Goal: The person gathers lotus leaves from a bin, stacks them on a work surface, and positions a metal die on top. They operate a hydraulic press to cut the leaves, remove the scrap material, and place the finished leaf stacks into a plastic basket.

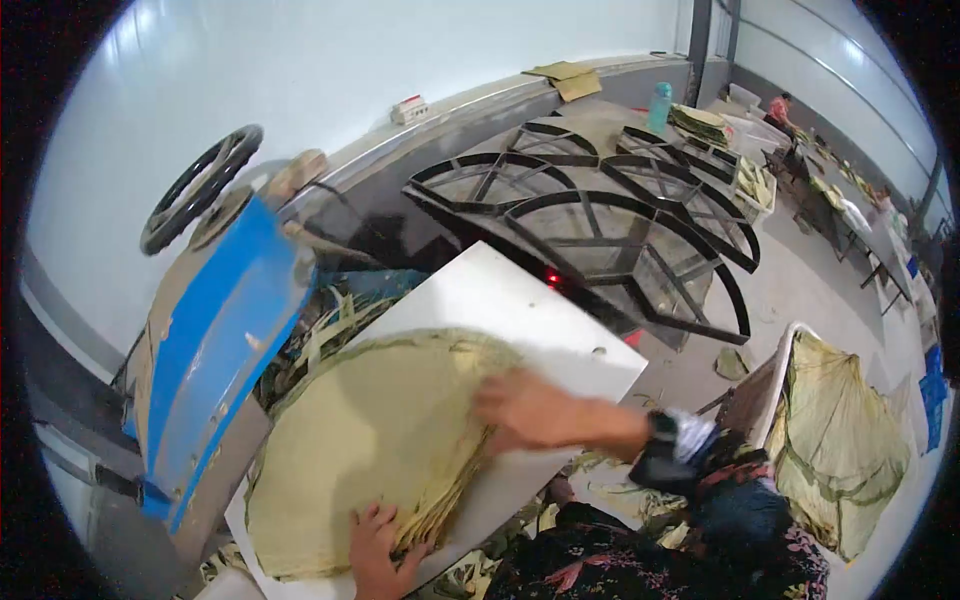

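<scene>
A thick, flat stack of dried pale-green leaves (350, 440) with rounded outer edges lies on a white board (590, 350). My left hand (382, 552) rests at the stack's near edge, fingers spread over the top leaf and thumb apart beside the layered edge. At the right-hand edge of the stack is my right hand (522, 410), blurred by motion, with its fingertips over the leaf rim. The layered leaf edges fan out between the two hands. A dark sleeve covers my right forearm above the wrist.
A blue machine (225, 330) with a black handwheel (200, 190) stands left. Black fan-shaped frames (620, 240) lie beyond the board. A white basket (765, 400) of large leaves (840, 440) stands at right. Leaf scraps (330, 330) lie beside the machine. People work far back.
</scene>
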### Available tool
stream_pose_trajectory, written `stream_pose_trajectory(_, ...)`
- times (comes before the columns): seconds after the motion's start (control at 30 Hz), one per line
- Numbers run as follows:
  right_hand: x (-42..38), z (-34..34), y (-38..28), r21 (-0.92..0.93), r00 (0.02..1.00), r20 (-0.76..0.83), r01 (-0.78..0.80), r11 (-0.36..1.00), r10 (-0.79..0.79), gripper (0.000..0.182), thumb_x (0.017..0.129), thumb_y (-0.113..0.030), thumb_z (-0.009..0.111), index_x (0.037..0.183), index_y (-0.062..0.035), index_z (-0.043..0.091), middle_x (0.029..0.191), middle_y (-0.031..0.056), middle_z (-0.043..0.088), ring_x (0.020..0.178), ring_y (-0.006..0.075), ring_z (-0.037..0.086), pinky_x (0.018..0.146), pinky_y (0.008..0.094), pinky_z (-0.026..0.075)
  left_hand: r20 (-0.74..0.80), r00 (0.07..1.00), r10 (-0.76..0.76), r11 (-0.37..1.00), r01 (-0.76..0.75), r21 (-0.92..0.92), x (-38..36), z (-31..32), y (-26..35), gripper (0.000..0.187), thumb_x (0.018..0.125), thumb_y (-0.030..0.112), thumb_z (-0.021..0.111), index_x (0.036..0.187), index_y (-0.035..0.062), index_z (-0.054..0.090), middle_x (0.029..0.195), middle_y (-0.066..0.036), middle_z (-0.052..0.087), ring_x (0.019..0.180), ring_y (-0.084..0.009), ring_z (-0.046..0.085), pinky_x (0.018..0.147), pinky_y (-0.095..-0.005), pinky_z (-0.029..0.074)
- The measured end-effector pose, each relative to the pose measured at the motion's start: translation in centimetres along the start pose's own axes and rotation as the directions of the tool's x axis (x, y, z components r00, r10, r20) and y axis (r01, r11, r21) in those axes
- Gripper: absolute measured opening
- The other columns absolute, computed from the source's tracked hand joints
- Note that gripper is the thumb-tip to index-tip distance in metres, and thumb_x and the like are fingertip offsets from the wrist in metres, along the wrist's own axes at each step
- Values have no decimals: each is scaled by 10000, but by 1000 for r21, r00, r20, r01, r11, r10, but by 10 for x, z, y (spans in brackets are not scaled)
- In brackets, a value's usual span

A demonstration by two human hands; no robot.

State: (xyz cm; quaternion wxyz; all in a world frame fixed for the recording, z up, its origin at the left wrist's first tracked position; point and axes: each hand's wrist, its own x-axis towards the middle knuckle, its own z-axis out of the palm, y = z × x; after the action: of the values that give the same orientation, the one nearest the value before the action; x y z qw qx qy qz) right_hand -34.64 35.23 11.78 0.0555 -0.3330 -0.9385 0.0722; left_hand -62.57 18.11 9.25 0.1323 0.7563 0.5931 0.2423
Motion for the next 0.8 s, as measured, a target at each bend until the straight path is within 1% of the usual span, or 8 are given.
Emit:
stream_pose_trajectory(0.03,-8,-25,34,52,993,49,-113,992,110,346,824,-295,525,1080,-71,594,1078,160,592,1036,318,557,904,450,415,-19,996,-86,995,85,-55,1,0,4,554,689,271,731,1151,37,537,1202,-154,541,1202,-381,436,1069,-536,224)
stream_pose_trajectory(0.07,-26,-7,99,116,848,-524,-21,993,80,277,781,-196,558,1006,-43,610,944,156,612,931,316,591,854,428,447,-19,996,-84,995,82,-54,2,1,3,554,689,271,731,1151,37,537,1202,-154,541,1202,-381,436,1069,-536,224)
stream_pose_trajectory(0.13,-58,-66,168,114,730,-534,-438,892,427,290,765,-152,600,1029,-32,586,978,189,594,925,357,575,819,443,463,-28,988,151,989,-151,14,4,-2,-7,481,873,350,594,1244,56,509,1218,-194,539,1186,-382,464,1013,-504,323)
stream_pose_trajectory(0.17,-80,-39,259,44,565,-705,-568,822,429,287,794,-177,597,1043,-35,575,986,188,586,936,368,564,784,439,476,-32,989,144,990,-144,15,6,-3,-5,481,873,350,594,1244,56,509,1218,-194,539,1186,-382,464,1013,-504,323)
stream_pose_trajectory(0.27,-140,-62,373,61,342,-677,-857,512,651,390,835,-317,585,1155,-98,545,1083,199,564,1004,342,551,867,444,441,-8,997,78,996,-77,40,1,-1,-13,546,851,440,600,1255,83,508,1262,-179,519,1209,-379,450,1041,-480,301)
stream_pose_trajectory(0.37,-206,-13,520,153,340,-448,-882,446,827,463,872,-415,516,1220,-109,507,1188,190,554,1112,340,517,925,439,424,7,998,-66,977,66,-201,-14,13,-32,520,674,250,754,1103,67,523,1183,-156,561,1183,-398,459,1055,-561,222)
stream_pose_trajectory(0.6,-194,-46,551,-144,371,-18,-920,365,928,483,895,-286,474,1360,-173,408,1087,177,597,788,246,589,710,345,476,78,996,-34,985,46,-169,4,-12,-8,446,708,252,752,1062,75,545,1244,-127,541,1229,-396,427,1072,-596,158)
stream_pose_trajectory(0.8,-228,-68,609,-261,692,-268,-722,641,670,391,890,-247,435,1218,-49,512,991,251,601,900,370,597,764,484,445,64,998,16,992,-8,-127,8,-12,-6,477,686,220,769,1085,101,539,1237,-107,522,1239,-361,414,1053,-599,195)
